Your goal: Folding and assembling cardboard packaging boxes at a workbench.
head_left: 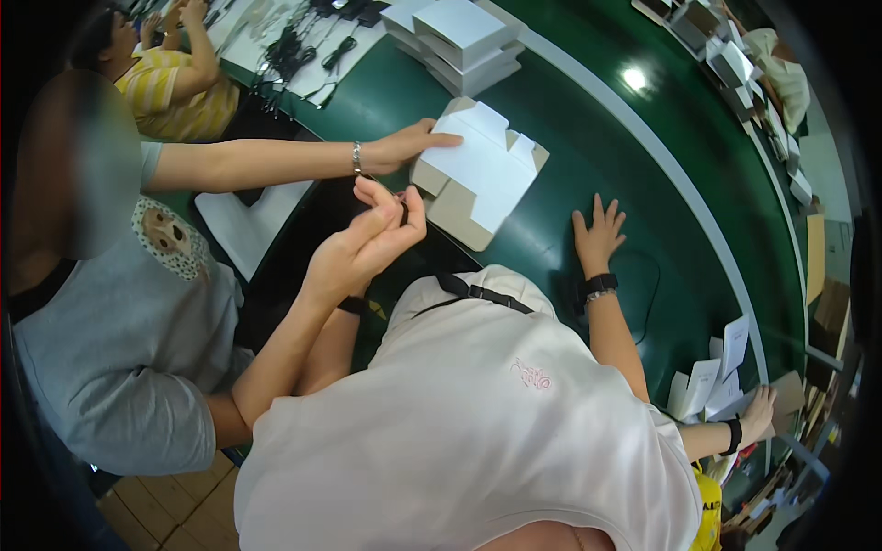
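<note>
While the half-folded white carton (478,174) lies flaps-up on the green table (588,138), untouched by you, your left hand (372,241) pinches something small and dark; your right hand (597,234) rests flat, released.

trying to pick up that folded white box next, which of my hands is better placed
Probably right: the right hand lies flat and empty on the green table beside the white box; the left hand is raised, pinching a small item.

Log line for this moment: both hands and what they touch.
left hand: raised beside co-worker's hand, fingers pinched, item unclear | right hand: flat on green belt | nearby: half-folded white carton under second co-worker hand
</note>
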Demonstrator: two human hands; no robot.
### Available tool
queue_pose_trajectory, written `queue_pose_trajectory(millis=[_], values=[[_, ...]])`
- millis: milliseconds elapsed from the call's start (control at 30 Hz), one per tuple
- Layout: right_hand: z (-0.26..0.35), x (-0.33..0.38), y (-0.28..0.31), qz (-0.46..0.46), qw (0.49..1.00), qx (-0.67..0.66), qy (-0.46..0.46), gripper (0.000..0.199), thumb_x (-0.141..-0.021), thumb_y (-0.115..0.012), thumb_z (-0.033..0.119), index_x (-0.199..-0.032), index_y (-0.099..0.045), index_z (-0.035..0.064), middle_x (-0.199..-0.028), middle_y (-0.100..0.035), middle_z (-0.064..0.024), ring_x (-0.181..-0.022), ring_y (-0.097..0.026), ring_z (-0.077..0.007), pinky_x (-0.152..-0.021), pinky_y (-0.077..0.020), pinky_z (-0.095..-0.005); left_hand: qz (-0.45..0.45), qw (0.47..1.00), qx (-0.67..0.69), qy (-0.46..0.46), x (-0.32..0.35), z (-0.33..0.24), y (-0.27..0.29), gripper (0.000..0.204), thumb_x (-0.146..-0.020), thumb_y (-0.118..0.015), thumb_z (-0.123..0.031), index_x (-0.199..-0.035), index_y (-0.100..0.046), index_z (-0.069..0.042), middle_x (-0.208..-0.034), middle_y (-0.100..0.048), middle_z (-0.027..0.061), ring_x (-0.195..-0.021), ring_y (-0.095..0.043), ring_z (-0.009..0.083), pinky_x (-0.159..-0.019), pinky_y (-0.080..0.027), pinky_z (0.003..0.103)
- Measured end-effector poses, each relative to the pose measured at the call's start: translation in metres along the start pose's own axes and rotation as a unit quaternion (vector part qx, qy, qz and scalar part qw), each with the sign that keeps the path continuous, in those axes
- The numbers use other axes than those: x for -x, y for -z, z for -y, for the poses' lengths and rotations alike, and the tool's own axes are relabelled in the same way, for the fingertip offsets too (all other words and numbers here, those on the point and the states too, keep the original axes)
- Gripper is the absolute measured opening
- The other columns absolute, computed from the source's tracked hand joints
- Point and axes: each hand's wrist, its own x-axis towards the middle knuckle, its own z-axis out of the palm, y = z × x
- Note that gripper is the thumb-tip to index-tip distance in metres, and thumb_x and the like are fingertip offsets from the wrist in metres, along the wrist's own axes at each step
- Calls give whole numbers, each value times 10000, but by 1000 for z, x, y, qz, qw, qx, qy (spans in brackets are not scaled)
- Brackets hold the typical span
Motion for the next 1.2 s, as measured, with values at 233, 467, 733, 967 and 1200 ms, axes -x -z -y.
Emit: queue_pose_trajectory(millis=[233,467,733,967,1200], values=[[84,-2,55,255,719,-634,-125,814,-824,-606,285,-1419,-94,71,-1371,-334,-194,-1209,-395,-303,-945,-357,-444,-166,963,210,41,-55,60,-58,360,-799,-503,-215,-1095,-491,-11,-1054,-514,55,-997,-480,113,-876,-364,266],[120,-12,52,355,603,-695,-167,563,-804,-572,92,-1308,-321,107,-1235,-466,-79,-1136,-448,-263,-931,-341,-534,-358,844,396,54,-188,70,-23,515,-731,-668,-357,-1014,-581,64,-950,-624,136,-856,-597,195,-751,-458,295],[101,-20,33,356,517,-765,-144,469,-810,-617,106,-1215,-434,-44,-1187,-516,-121,-1063,-509,-238,-918,-409,-347,-229,785,574,45,-204,71,-39,643,-673,-765,-316,-1111,-506,78,-1004,-603,153,-876,-606,216,-782,-468,276],[83,-7,43,360,497,-777,-141,484,-800,-639,77,-1222,-433,-38,-1181,-520,-131,-1078,-507,-235,-940,-400,-342,-235,760,603,-61,-186,41,-35,703,-603,-800,-171,-1140,-426,87,-1004,-566,156,-906,-589,235,-823,-457,285],[51,0,91,287,520,-789,-157,459,-799,-654,103,-1185,-466,-60,-1159,-541,-132,-1035,-541,-236,-906,-434,-341,-252,756,598,-89,-202,-6,-14,667,-595,-793,-159,-1114,-447,75,-986,-573,161,-876,-595,232,-800,-466,299]])
